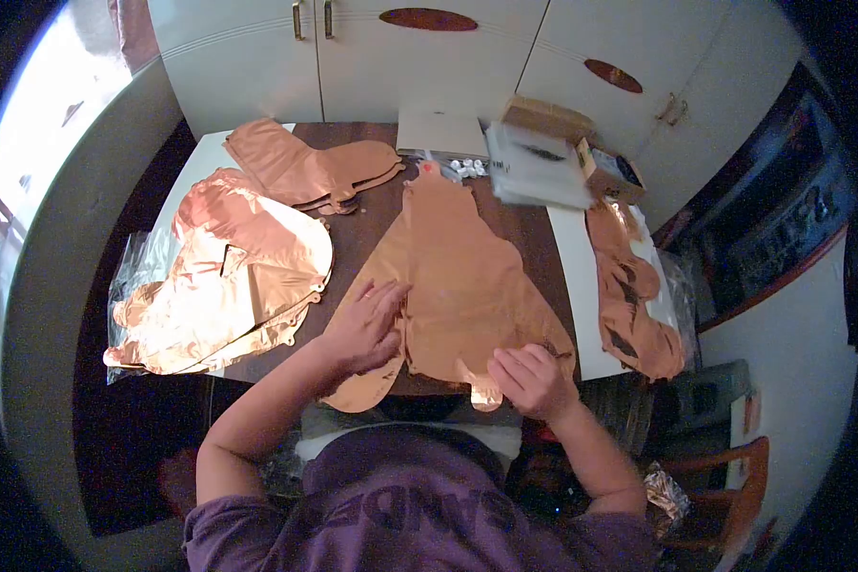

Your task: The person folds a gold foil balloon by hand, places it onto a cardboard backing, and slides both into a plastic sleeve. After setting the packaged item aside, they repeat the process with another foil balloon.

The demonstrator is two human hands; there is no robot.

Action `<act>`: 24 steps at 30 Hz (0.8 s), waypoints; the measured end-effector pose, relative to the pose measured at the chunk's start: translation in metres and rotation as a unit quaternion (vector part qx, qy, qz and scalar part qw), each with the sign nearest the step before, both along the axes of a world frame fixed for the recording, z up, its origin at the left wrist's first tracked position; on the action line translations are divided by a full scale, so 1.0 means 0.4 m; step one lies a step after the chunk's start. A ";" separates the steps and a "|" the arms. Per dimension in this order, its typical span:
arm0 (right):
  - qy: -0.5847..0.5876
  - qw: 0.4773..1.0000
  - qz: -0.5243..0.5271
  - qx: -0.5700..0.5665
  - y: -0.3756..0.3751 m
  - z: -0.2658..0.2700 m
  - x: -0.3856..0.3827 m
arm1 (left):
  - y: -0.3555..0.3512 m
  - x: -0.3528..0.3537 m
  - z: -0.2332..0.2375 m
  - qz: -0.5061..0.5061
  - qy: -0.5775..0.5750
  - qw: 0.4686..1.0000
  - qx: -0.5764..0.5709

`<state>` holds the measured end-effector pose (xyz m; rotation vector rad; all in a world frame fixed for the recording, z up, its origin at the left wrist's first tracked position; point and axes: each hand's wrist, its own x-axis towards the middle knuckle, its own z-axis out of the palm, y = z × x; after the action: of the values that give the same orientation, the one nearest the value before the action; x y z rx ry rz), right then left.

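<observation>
A large flat copper-coloured foil piece (462, 276) lies across the middle of the dark table, with a small red mark on its top tab. My left hand (364, 329) rests on its left part, fingers spread and palm down, holding nothing. Near its lower right edge, my right hand (532, 381) is closed, the fingers pinched on the foil beside a shiny tab at the bottom edge. The fingertips of my right hand partly hide that edge.
Shiny foil pieces (248, 276) lie at the left, and more foil (315, 172) at the back left. Clear plastic packets (539, 167), an open box (610, 172) and small white items (469, 169) are at the back. Crumpled foil (629, 296) lies on the right.
</observation>
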<state>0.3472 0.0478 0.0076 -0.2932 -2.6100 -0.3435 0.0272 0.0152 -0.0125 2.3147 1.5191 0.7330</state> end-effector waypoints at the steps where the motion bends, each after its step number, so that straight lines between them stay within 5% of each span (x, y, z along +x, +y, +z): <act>1: -0.001 1.000 -0.001 0.002 0.004 -0.003 -0.003 | 0.000 -0.002 0.003 -0.001 -0.014 1.000 0.011; 15: -0.029 0.999 -0.001 -0.024 0.007 -0.012 -0.025 | 0.100 -0.007 -0.032 -0.001 0.079 0.994 0.077; 19: -0.039 0.986 -0.110 -0.117 -0.063 0.004 -0.004 | 0.107 -0.002 -0.055 0.001 0.077 0.995 0.067; 21: -0.069 0.962 -0.177 -0.198 -0.122 0.041 0.022 | 0.103 0.002 -0.060 0.004 0.075 0.995 0.068; 24: -0.197 0.821 -0.317 -0.432 -0.175 0.029 0.076 | 0.099 0.004 -0.068 0.005 0.082 0.993 0.083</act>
<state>0.3777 -0.0222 0.0190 -1.5545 -2.8140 0.6970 0.0288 0.0550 -0.0398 2.5471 1.5951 0.7102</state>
